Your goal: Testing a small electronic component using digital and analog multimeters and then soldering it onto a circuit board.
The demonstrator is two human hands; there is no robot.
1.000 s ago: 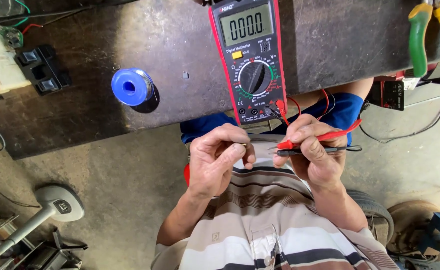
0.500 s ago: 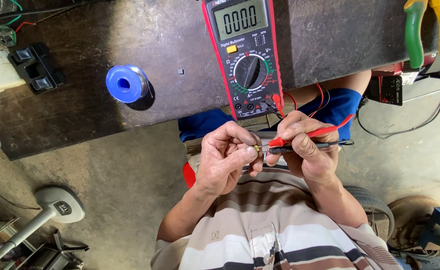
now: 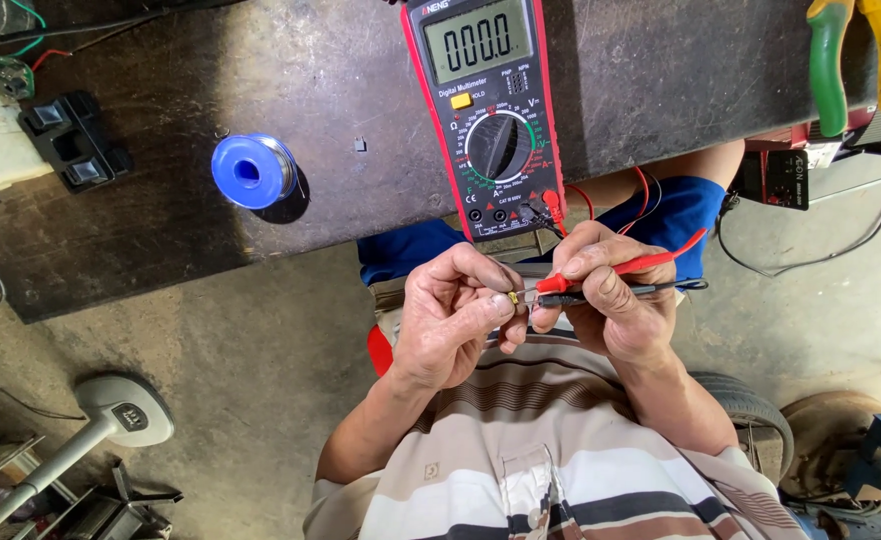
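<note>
Left hand pinching small brass part, right hand gripping probes — tips touching

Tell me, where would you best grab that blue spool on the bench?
Judging by its pose, the blue spool stands on end on the bench, its flange facing up with a hole in the middle. I would come from above and pinch the round rim on two opposite sides. It stands apart from the meter and the black part, so fingers have room.

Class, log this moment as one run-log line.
left hand: pinches small part | right hand: holds red probe, black probe at part | multimeter: on bench
</note>
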